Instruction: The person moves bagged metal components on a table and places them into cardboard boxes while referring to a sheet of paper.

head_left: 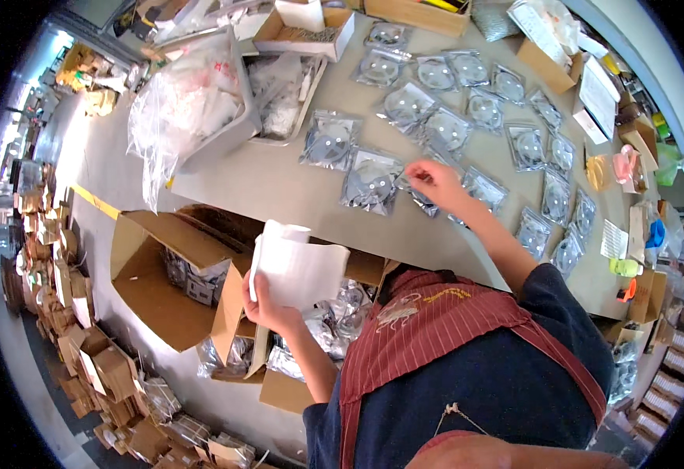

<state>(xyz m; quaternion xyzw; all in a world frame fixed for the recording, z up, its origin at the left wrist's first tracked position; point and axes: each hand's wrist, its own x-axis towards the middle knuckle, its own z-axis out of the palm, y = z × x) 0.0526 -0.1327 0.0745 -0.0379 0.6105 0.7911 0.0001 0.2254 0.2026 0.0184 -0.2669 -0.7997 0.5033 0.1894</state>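
Note:
My left hand [270, 311] is closed round the edge of a roll of white labels or paper [303, 270], whose loose end curls out to the right. It is held up in front of the table's near edge, above open cartons. My right hand [433, 184] reaches over the table with its fingertips pinched together. Just under it lies a clear zip bag [420, 202] with dark parts inside, partly hidden by the hand. Whether the fingers grip anything is too small to tell. Left of this hand rests another zip bag [372, 184] holding grey round pieces.
Many similar bags [445, 129] spread over the grey table [279, 176]. A grey bin [244, 102] with plastic bags stands at the left, beside a metal tray [307, 98]. Open cardboard boxes [154, 293] sit below the near edge. Boxes and papers [596, 98] line the right side.

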